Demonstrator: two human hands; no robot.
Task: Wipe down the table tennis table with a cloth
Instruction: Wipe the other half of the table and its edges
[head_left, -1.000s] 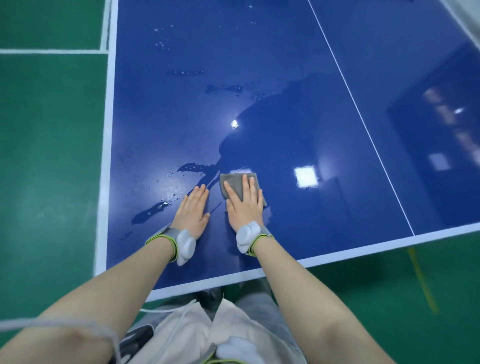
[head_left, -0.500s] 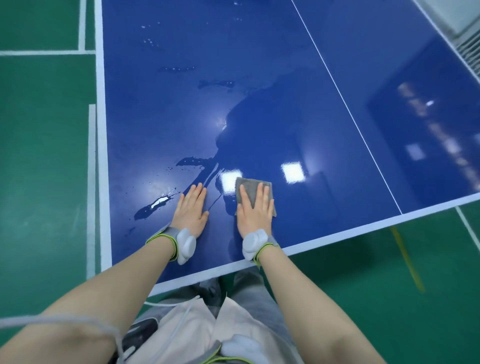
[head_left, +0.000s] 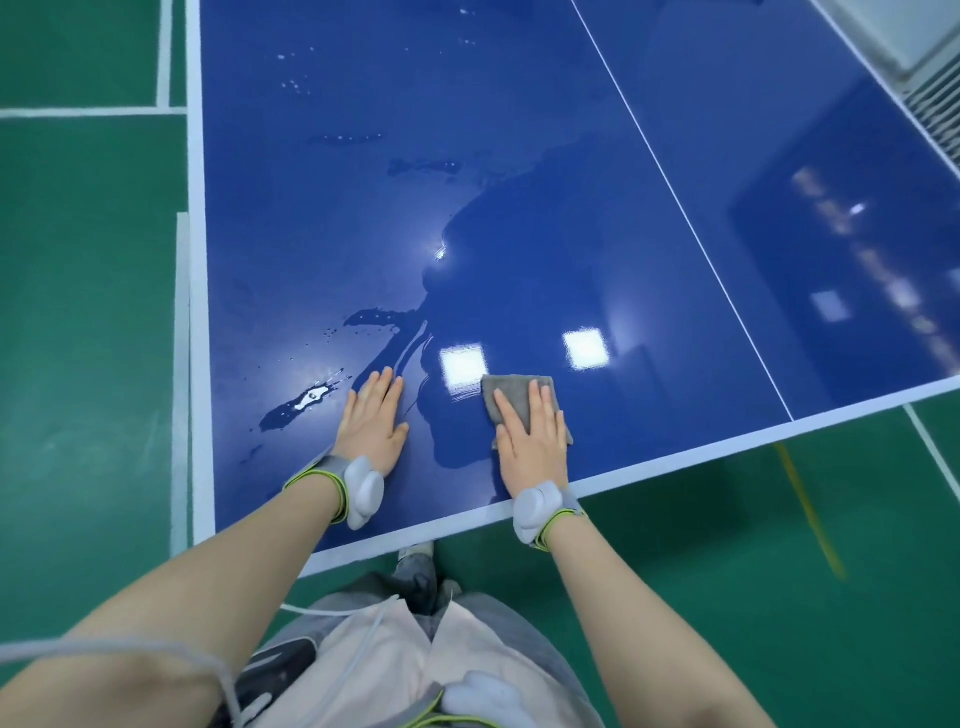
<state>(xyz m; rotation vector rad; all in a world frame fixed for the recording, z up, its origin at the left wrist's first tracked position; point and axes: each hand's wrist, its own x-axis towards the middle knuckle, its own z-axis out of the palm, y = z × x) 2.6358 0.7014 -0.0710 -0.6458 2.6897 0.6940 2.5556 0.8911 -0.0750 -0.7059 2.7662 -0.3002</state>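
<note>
Since the earlier frames, the right hand (head_left: 531, 435) has carried the grey cloth (head_left: 524, 400) rightward along the blue bench (head_left: 519, 156), away from the left hand (head_left: 371, 421) and closer to the near white edge line (head_left: 675, 462). Previously the two hands lay almost side by side; now they stand well apart. The left hand has kept its place beside the puddles.

Right hand: flat, fingers extended, pressing down on the cloth rather than closed round it; no true grip is formed. Left hand: open, palm down on the bare bench, holding nothing.

The cloth lies flat on the bench, under the right fingers, just inside the near edge line and right of the left hand.

Judgement: the stroke has covered a near strip. A puddle (head_left: 298, 408) left of the left hand, a darker wet streak (head_left: 379, 317) beyond it, and droplets (head_left: 296, 85) far up the bench look untouched. Most of the surface appears yet to be wiped.

Markings: no brand, label or legible writing is visible on the bench, the cloth or the wrist bands (head_left: 540, 512).
</note>
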